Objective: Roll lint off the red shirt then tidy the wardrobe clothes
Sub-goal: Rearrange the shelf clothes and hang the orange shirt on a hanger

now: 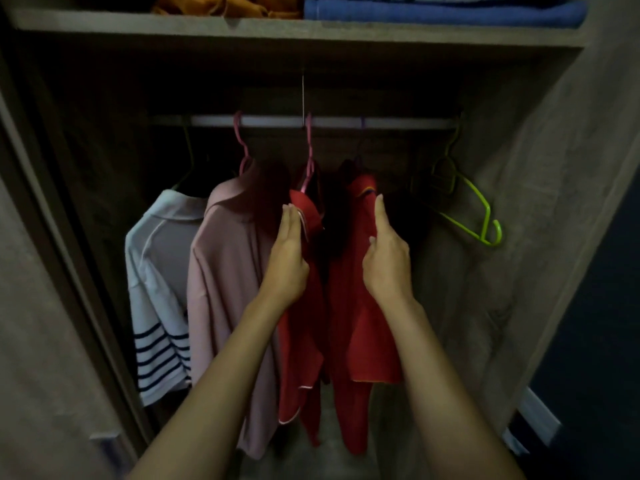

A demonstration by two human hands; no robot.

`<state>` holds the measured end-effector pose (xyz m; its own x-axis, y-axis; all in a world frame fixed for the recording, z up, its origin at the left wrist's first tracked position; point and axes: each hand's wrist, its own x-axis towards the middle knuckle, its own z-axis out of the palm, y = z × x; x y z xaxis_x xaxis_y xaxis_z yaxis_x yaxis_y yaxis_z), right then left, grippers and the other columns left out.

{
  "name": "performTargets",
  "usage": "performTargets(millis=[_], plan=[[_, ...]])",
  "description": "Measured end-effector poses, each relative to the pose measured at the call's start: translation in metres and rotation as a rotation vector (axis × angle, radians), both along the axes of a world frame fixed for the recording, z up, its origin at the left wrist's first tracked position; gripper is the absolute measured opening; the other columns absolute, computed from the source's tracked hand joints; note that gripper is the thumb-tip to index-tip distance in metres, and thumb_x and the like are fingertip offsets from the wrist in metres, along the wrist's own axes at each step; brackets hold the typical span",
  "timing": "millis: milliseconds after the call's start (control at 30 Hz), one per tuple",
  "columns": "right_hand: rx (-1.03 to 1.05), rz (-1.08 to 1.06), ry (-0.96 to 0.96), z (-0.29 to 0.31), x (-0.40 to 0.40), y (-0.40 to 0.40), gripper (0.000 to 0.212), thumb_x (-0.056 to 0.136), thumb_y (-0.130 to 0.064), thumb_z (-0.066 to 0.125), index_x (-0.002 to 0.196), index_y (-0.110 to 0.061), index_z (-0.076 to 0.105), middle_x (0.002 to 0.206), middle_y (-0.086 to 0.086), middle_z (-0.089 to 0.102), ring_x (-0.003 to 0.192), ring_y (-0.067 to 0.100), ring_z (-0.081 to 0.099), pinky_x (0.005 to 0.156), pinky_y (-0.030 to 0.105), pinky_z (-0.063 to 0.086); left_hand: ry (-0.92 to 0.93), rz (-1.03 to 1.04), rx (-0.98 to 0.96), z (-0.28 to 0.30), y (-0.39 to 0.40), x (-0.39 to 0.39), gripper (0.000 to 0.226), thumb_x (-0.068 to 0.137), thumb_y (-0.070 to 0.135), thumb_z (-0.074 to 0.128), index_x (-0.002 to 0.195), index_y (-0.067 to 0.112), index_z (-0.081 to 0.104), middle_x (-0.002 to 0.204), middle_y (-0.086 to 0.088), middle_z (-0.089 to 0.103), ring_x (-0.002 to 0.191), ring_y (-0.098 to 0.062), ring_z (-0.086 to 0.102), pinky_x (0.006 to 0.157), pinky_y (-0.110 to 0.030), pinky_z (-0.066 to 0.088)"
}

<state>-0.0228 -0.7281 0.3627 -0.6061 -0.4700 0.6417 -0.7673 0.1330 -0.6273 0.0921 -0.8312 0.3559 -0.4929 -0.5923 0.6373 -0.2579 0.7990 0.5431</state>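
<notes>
While hanging, two red shirts (pixel 349 306) lie between left hand (pixel 289 261) and right hand (pixel 386 261).

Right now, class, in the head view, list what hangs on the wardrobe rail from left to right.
Striped white shirt → pink shirt → red garment with pale piping, touched by the left hand → red shirt, touched by the right hand → empty green hangers.

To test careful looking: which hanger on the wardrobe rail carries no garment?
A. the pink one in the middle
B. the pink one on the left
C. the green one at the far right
C: the green hanger hangs bare at the right end of the rail.
</notes>
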Motion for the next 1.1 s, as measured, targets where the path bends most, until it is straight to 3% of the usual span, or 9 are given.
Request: performTargets(millis=[167, 300, 400, 500, 600, 733, 867, 1000, 1100], plan=[[0.046, 0.010, -0.024, -0.012, 0.004, 0.001, 0.083, 0.089, 0.012, 0.046, 0.153, -0.029, 0.013, 0.140, 0.012, 0.053, 0.122, 0.026, 0.056, 0.097, 0.023, 0.041, -0.061, -0.012, -0.012, 0.000, -0.002, 0.007, 0.091, 0.064, -0.028, 0.036, 0.147, -0.005, 0.008, 0.158, -0.021, 0.001, 0.148, -0.027, 0.003, 0.103, 0.004, -0.007], [0.042, 0.023, -0.003, -0.004, 0.017, 0.010, 0.071, 0.096, -0.011, 0.053, 0.154, -0.024, 0.014, 0.154, 0.006, 0.035, 0.135, 0.020, 0.043, 0.094, 0.003, 0.022, -0.050, -0.025, -0.026, 0.010, 0.007, 0.019, 0.077, 0.083, -0.017, 0.043, 0.149, -0.001, 0.008, 0.159, -0.016, -0.004, 0.148, -0.026, 0.004, 0.105, 0.003, -0.002], [-0.150, 0.062, 0.118, 0.044, 0.038, 0.027, 0.063, 0.094, -0.024, 0.057, 0.150, -0.019, 0.030, 0.154, 0.003, 0.034, 0.141, 0.014, 0.034, 0.103, 0.001, 0.015, 0.040, -0.046, -0.165, 0.045, 0.018, 0.041, 0.070, 0.096, 0.009, 0.049, 0.151, 0.014, 0.006, 0.159, -0.002, -0.009, 0.149, -0.019, -0.002, 0.119, -0.020, 0.007], [-0.414, 0.164, 0.329, 0.115, 0.068, 0.044, 0.046, 0.092, -0.019, 0.059, 0.138, -0.015, 0.051, 0.143, 0.000, 0.050, 0.135, 0.008, 0.043, 0.110, 0.015, 0.032, 0.168, -0.106, -0.300, 0.108, 0.034, 0.066, 0.067, 0.097, 0.023, 0.050, 0.149, 0.030, 0.008, 0.160, 0.007, -0.005, 0.148, -0.011, 0.001, 0.117, -0.020, 0.011], [-0.505, 0.251, 0.546, 0.190, 0.091, 0.033, 0.036, 0.092, -0.017, 0.059, 0.128, -0.013, 0.061, 0.131, -0.002, 0.058, 0.126, 0.007, 0.050, 0.107, 0.018, 0.037, 0.265, -0.122, -0.486, 0.180, 0.032, 0.084, 0.062, 0.096, 0.023, 0.049, 0.150, 0.026, 0.019, 0.161, 0.003, 0.004, 0.148, -0.012, 0.005, 0.118, -0.026, 0.020], [-0.245, 0.229, 0.630, 0.278, 0.098, -0.019, 0.040, 0.091, -0.024, 0.055, 0.131, -0.023, 0.055, 0.130, -0.003, 0.057, 0.119, 0.012, 0.052, 0.100, 0.027, 0.043, 0.195, 0.046, -0.531, 0.268, -0.005, 0.091, 0.057, 0.096, 0.011, 0.045, 0.149, 0.021, 0.027, 0.158, 0.000, 0.021, 0.146, -0.011, 0.012, 0.118, -0.021, 0.012], [0.196, 0.180, 0.479, 0.324, 0.081, -0.070, 0.043, 0.086, -0.029, 0.062, 0.128, -0.023, 0.054, 0.123, 0.006, 0.059, 0.106, 0.022, 0.059, 0.087, 0.034, 0.051, -0.022, 0.209, -0.176, 0.319, -0.060, 0.089, 0.057, 0.092, 0.015, 0.049, 0.147, 0.021, 0.031, 0.144, -0.007, 0.043, 0.131, -0.024, 0.043, 0.111, -0.036, 0.034], [0.456, 0.162, 0.409, 0.329, 0.078, -0.095, 0.059, 0.080, -0.043, 0.067, 0.130, -0.017, 0.053, 0.123, 0.009, 0.058, 0.107, 0.025, 0.056, 0.092, 0.039, 0.050, -0.474, 0.274, 0.137, 0.331, -0.087, 0.092, 0.018, 0.092, 0.025, 0.044, 0.102, 0.021, 0.058, 0.106, -0.006, 0.057, 0.093, -0.022, 0.053, 0.091, -0.039, 0.045], [0.479, 0.147, 0.452, 0.326, 0.082, -0.098, 0.061, 0.077, -0.050, 0.068, 0.126, -0.016, 0.054, 0.114, 0.007, 0.057, 0.096, 0.023, 0.055, 0.083, 0.036, 0.050, -0.572, 0.282, 0.139, 0.329, -0.090, 0.098, 0.031, 0.095, 0.034, 0.042, 0.118, 0.020, 0.057, 0.116, -0.006, 0.056, 0.106, -0.024, 0.053, 0.099, -0.041, 0.040]])
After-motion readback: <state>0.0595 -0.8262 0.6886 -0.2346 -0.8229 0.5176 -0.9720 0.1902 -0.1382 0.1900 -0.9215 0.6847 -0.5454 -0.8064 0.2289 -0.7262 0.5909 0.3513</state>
